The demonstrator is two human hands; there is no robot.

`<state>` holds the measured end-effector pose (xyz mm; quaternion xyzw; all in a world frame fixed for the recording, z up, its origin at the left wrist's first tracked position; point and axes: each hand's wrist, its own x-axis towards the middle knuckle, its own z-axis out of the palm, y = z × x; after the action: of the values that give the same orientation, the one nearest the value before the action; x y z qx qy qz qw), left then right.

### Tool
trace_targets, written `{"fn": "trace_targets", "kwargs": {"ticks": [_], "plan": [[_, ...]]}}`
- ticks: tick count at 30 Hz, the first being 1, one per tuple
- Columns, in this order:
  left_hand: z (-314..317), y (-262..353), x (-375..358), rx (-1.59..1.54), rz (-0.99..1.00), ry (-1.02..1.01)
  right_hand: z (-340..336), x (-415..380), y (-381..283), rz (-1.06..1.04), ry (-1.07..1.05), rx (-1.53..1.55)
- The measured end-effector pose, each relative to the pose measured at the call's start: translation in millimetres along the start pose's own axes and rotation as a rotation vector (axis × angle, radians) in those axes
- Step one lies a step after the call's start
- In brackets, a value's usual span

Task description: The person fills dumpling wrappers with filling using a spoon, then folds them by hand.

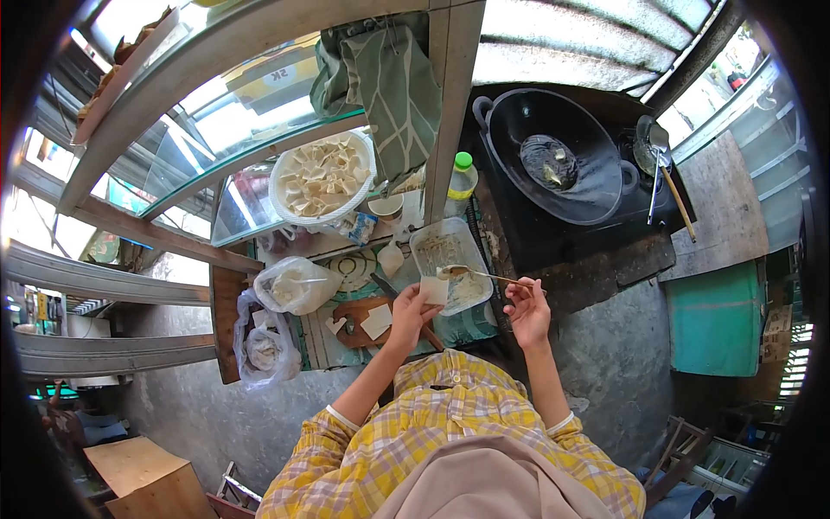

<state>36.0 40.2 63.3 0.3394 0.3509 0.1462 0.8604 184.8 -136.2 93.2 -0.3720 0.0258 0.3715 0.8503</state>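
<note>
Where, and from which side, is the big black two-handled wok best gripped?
Grip the big black wok by both ends at once: its left loop handle from the left, its right loop handle from the right. They jut from opposite sides of the rim, and liquid lies inside, so a level hold seems safest.

Two dark characters are showing on a yellow-and-white panel (259, 82) behind the glass of the cabinet (194, 160) — they are reading as "5K" or possibly "SK", the first one being hard to tell. Smaller marks are running beside them on the panel, too blurred to make out. A blue-and-white packet (359, 227) below the cabinet is carrying printing that is staying too small to read — and a brownish sheet (775, 333) at the far right is bearing faint, illegible marks.
</note>
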Motion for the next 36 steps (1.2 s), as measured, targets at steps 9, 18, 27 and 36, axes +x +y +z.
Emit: {"fn": "trace_targets", "kwargs": {"ticks": [9, 18, 27, 36], "plan": [[66, 64, -6, -0.253, -0.037, -0.181, 19, 10, -3, -0.055, -0.092, 0.284], [74, 72, -19, -0.535, -0.159, -0.119, 22, 6, 1, -0.125, -0.153, 0.287], [76, 77, -24, -0.593, -0.216, -0.089, 23, 0, 2, -0.202, -0.146, 0.243], [76, 75, -23, -0.619, -0.221, -0.102, 20, -5, -2, -0.244, -0.134, 0.192]]}}
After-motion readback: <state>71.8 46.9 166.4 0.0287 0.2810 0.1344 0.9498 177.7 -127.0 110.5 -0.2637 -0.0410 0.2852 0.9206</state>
